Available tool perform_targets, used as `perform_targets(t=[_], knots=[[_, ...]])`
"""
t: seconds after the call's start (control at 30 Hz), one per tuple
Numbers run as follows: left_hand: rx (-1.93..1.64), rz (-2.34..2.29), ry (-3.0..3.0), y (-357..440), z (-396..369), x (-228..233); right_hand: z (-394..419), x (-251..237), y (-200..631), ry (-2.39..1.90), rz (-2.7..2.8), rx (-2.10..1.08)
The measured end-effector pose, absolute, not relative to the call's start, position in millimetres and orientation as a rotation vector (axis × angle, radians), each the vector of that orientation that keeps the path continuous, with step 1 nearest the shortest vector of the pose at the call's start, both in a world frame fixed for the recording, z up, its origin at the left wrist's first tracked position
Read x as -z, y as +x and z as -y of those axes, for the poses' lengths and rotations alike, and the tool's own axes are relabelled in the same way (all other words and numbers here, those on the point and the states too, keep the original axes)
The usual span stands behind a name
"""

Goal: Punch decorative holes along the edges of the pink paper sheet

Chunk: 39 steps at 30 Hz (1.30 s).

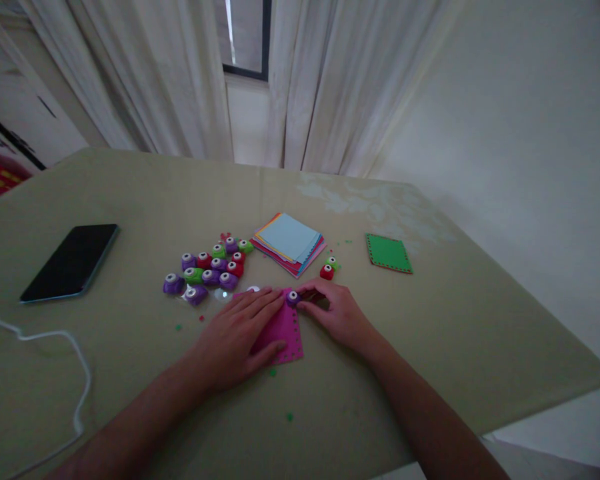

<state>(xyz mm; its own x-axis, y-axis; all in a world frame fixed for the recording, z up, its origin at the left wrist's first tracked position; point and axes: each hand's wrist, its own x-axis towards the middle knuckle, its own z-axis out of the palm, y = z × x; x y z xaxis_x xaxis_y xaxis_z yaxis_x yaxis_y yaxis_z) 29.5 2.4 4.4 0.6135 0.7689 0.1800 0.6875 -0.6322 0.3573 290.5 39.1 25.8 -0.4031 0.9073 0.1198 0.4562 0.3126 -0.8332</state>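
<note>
The pink paper square [286,327] lay at the near middle of the table [430,347], its right edge lined with small punched holes. The left hand [235,337] pressed flat on it, fingers spread. The right hand [337,310] pinched a small purple punch [293,297] at the paper's far right corner.

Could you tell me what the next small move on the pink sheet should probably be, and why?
Probably slide the purple punch a little further along the edge of the pink paper and press again. The right hand grips it at the top corner, the left hand lies flat on the sheet, and a row of holes already lines the right edge.
</note>
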Motion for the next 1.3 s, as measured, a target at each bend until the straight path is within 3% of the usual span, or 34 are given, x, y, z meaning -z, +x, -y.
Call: perform_targets(t=[1.03,1.3], knots=[[-0.438,-1.198,2.603,30.7,-2.2,-4.2,-39.9,-24.9,290.5,-1.199,1.992,-0.97],[-0.47,-1.198,2.594,31.5,-2.2,-4.4,-37.7,-23.1,284.3,-1.134,1.697,-1.045]])
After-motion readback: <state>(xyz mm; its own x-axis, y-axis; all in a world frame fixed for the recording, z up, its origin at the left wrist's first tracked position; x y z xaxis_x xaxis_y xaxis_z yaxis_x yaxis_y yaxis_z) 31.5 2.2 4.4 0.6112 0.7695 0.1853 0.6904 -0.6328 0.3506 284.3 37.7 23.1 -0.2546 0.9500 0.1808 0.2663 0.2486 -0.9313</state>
